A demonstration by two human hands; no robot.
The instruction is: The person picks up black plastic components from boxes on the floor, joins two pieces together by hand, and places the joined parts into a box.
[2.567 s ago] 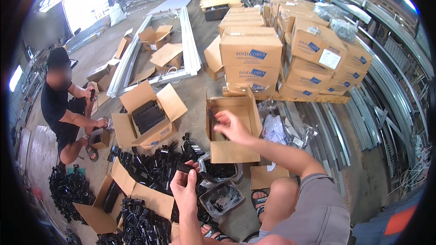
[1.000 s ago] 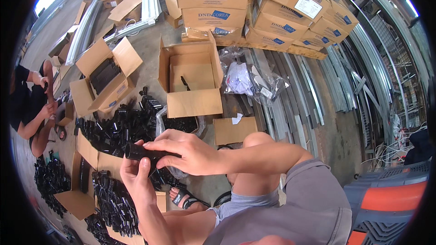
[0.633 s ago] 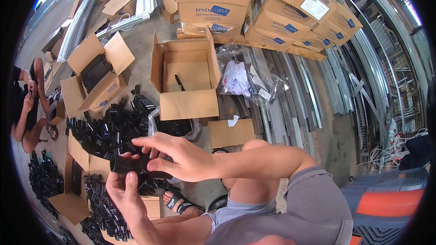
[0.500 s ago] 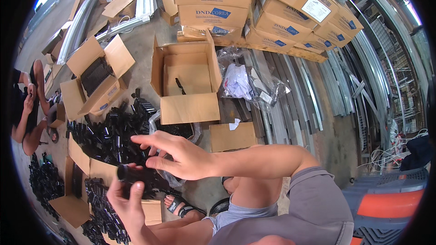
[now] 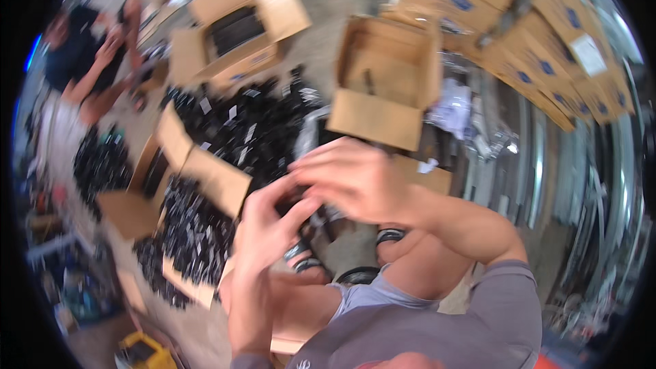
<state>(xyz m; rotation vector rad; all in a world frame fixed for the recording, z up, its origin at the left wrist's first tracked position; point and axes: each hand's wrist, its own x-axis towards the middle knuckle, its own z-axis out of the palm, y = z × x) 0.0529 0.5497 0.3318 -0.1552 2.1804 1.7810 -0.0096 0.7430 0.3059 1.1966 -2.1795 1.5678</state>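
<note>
Our view has swung left since the earlier frame. The open carton [image 5: 386, 78] holds one dark piece. We pinch a small black part [image 5: 298, 199] between left hand [image 5: 270, 229] and right hand [image 5: 352, 178]; blur hides its axis.

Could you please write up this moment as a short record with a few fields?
Left hand: raised, fingers around a small dark part, mostly hidden
Right hand: over the left hand, fingertips meeting it
Open carton: straight ahead, one dark piece inside
Black parts: heaped on the floor, left of the hands
Stacked cartons: upper right
Other person: seated at far left
Sharpness: blurred, the held part's shape cannot be told
</note>
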